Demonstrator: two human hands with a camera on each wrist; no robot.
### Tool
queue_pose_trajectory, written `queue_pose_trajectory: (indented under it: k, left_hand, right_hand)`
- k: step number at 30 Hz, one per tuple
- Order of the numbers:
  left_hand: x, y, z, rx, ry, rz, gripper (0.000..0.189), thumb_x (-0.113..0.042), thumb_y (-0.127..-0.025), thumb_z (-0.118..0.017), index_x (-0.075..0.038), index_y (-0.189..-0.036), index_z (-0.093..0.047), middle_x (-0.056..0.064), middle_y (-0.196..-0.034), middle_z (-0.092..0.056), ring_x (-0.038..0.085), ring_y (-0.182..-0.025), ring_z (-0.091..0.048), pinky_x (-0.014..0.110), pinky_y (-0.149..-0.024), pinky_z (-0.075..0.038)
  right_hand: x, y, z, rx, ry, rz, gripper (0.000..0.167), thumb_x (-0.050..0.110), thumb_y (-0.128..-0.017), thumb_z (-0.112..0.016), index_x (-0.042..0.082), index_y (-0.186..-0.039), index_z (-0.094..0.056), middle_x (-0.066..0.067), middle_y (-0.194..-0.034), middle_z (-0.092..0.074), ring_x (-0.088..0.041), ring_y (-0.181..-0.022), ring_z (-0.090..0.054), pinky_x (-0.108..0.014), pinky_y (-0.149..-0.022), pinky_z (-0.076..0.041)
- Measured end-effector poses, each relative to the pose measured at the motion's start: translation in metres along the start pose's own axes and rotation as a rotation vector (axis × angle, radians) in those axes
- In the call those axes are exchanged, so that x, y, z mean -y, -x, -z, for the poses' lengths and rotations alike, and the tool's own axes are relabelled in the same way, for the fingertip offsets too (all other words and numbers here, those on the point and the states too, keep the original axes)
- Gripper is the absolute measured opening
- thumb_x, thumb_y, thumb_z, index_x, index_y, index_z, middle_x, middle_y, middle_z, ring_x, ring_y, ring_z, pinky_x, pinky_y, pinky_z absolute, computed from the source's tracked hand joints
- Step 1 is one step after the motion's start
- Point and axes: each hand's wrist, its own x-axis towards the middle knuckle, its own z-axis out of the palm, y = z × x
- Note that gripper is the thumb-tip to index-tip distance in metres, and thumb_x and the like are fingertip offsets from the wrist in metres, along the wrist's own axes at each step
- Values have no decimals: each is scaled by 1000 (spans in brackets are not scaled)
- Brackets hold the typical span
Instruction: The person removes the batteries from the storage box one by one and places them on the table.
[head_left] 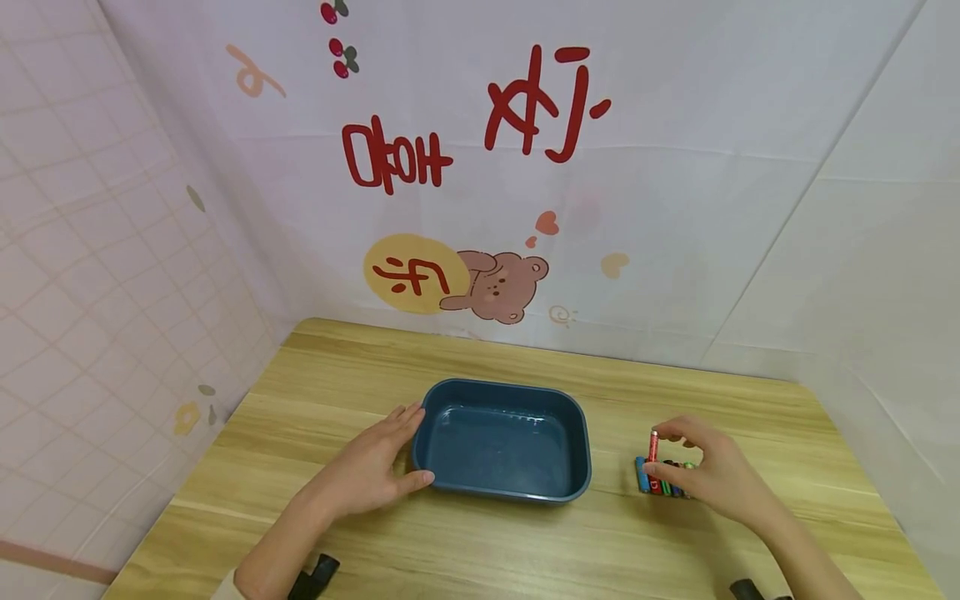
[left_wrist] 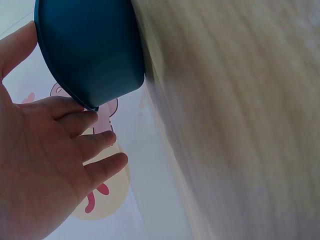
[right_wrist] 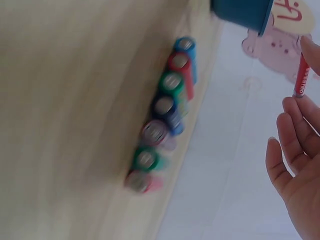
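Note:
A dark blue rectangular basin [head_left: 498,450] stands on the table. At its left end my left hand [head_left: 378,462] touches the rim with thumb and fingertips, fingers spread and fairly straight, as the left wrist view also shows. My right hand [head_left: 708,471] pinches a red battery [head_left: 653,447] upright by its ends, between thumb and fingertips. In the right wrist view this red battery [right_wrist: 302,77] shows white lettering. Below that hand a row of several coloured batteries [right_wrist: 165,105] stands on the table, partly hidden by the hand in the head view; blue [head_left: 642,475] is at the left end.
The wooden table [head_left: 480,546] reaches back to a white wall cloth [head_left: 675,250] printed with a bear, hearts and red characters. Cloth also hangs along the left and right sides. Black straps [head_left: 315,577] show near both forearms.

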Motion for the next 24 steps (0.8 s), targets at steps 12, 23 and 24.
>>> queue_pose_trajectory:
  k: [12, 23, 24]
  left_hand:
    - [0, 0, 0, -1, -2, -2, 94, -48, -95, -76, -4, -164, -32, 11, -171, -26, 36, -158, -22, 59, -123, -27]
    - [1, 0, -1, -3, 0, 2, 93, -48, -95, -76, -4, -164, -32, 11, -171, -26, 37, -158, -22, 59, -123, -26]
    - [1, 0, -1, -4, 0, 2, 93, -47, -95, -76, -4, -164, -32, 11, -171, -27, 37, -158, -22, 59, -123, -26]
  right_hand:
    - [-34, 24, 25, 19, 37, -83, 44, 24, -78, -95, 20, -116, -74, 10, -105, -73, -3, -94, -60, -21, -77, -52]
    - [-68, 42, 31, 31, 29, -92, 40, 19, -76, -96, 16, -111, -76, 11, -99, -73, -1, -90, -61, -23, -70, -51]
    - [-70, 43, 31, 36, 28, -92, 39, 19, -76, -96, 15, -110, -76, 11, -99, -73, -2, -90, -61, -22, -70, -51]
